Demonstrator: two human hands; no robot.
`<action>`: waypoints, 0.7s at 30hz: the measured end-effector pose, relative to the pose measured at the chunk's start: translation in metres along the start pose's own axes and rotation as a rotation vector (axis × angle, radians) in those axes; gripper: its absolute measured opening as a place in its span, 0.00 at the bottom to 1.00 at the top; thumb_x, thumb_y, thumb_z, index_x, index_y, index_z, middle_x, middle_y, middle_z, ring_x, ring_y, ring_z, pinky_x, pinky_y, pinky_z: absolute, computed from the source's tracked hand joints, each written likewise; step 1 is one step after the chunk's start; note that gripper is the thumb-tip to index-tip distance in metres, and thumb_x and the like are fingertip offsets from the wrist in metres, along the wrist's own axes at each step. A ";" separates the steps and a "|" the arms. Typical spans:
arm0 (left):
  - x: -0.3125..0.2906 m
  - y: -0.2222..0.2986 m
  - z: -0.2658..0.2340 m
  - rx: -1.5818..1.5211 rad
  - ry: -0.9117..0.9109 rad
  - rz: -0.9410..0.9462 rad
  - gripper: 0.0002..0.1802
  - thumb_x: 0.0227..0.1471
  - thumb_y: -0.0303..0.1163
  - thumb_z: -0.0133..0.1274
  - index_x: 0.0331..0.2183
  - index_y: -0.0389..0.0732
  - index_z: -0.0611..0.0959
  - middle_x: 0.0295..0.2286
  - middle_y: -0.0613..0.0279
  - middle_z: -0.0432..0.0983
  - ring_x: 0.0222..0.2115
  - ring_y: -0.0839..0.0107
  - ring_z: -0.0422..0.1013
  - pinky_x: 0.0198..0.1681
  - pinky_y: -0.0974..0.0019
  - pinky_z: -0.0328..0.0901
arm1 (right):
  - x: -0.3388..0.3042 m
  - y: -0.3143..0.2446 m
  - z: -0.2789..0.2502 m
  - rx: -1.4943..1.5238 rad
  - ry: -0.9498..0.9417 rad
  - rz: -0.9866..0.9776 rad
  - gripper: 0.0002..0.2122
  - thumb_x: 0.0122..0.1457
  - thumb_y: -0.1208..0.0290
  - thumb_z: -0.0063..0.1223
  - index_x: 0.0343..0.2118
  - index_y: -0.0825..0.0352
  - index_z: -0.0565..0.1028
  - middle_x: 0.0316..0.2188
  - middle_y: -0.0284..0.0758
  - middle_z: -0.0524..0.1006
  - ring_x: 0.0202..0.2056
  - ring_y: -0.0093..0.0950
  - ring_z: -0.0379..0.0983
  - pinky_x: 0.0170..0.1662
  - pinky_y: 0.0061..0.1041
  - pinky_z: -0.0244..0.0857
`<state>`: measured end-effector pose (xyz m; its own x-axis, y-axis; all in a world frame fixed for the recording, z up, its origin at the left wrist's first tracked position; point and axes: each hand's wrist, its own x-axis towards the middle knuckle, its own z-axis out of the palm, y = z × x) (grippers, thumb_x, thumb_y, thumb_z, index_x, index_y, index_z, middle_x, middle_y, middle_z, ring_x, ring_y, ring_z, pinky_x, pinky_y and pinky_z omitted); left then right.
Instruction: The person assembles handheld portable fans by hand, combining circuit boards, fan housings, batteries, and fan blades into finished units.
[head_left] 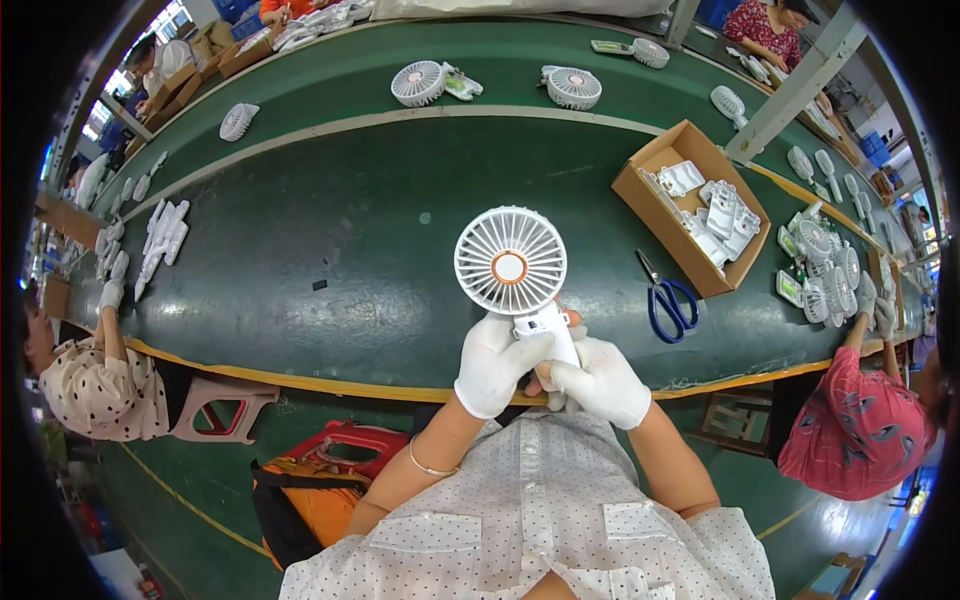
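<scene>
Upright in front of me is a white handheld fan (510, 262) with a round grille and an orange-ringed hub. My left hand (497, 367), in a white glove, grips the fan's handle from the left, its thumb across the front. My right hand (597, 378), also gloved with bare fingertips showing, closes round the lower handle from the right. Both hands are near the table's front edge, and they hide part of the handle. Blue-handled scissors (670, 308) lie on the table to the right of the fan.
A cardboard box (654, 222) of white plastic shells stands at the right. Beyond it lies a pile of fans (822, 268). More fans (418, 84) rest on the green belt (330, 92). White parts (162, 240) lie at the left. Co-workers sit on both sides.
</scene>
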<state>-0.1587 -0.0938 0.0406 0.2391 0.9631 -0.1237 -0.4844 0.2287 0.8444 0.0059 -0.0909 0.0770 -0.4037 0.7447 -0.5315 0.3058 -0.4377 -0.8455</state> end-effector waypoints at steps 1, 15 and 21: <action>0.000 0.000 -0.001 0.002 -0.004 0.004 0.25 0.52 0.20 0.42 0.54 0.29 0.66 0.46 0.43 0.75 0.47 0.58 0.76 0.45 0.63 0.72 | 0.003 0.002 -0.001 0.015 -0.019 -0.015 0.14 0.60 0.61 0.50 0.31 0.69 0.79 0.22 0.34 0.79 0.21 0.20 0.73 0.24 0.19 0.66; 0.043 0.045 -0.078 0.057 0.377 0.044 0.23 0.61 0.46 0.51 0.47 0.39 0.67 0.31 0.63 0.66 0.19 0.74 0.68 0.17 0.67 0.66 | 0.072 -0.018 -0.054 0.081 -0.185 -0.234 0.16 0.64 0.64 0.44 0.44 0.73 0.76 0.30 0.38 0.81 0.24 0.22 0.76 0.26 0.20 0.71; 0.132 0.122 -0.160 0.643 0.509 0.116 0.25 0.58 0.47 0.54 0.45 0.35 0.71 0.25 0.63 0.69 0.14 0.76 0.65 0.14 0.71 0.62 | 0.075 -0.018 -0.074 0.112 -0.041 -0.292 0.15 0.64 0.69 0.44 0.48 0.73 0.75 0.33 0.37 0.80 0.27 0.20 0.75 0.31 0.18 0.71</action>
<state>-0.3208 0.0843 0.0434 -0.2675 0.9575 -0.1074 0.1307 0.1465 0.9805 0.0338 0.0105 0.0564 -0.4957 0.8272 -0.2647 0.0761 -0.2623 -0.9620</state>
